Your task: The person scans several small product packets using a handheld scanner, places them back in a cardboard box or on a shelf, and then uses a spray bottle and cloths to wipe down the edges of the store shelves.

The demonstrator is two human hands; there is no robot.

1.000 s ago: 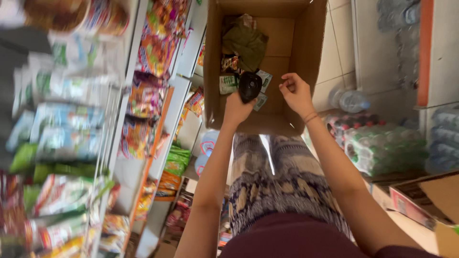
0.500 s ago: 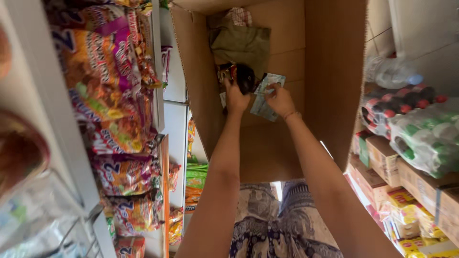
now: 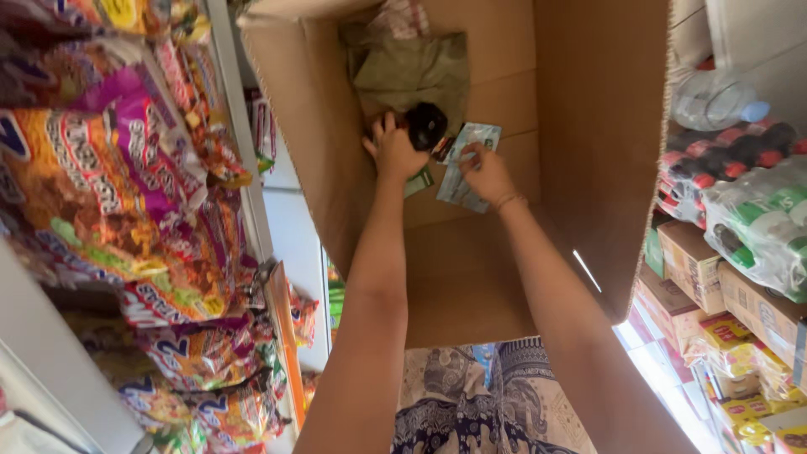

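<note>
Right fingers (image 3: 472, 154) are closed on a pale green packet (image 3: 467, 166), left fingers (image 3: 382, 128) are pressed on a dark pouch (image 3: 425, 124) — grip unclear — both deep inside a cardboard box (image 3: 588, 151), snack bags (image 3: 126, 185) shelved alongside.

White shelving (image 3: 244, 160) ran along left side, packed with colourful snack bags (image 3: 126, 193). Right side held shrink-wrapped bottle packs (image 3: 756, 210) over stacked cartons (image 3: 714, 286) and small yellow boxes (image 3: 748, 370). Pale wall (image 3: 756, 42) stood at upper right. Daylight fell bright at lower right; shelf side lay dimmer.
</note>
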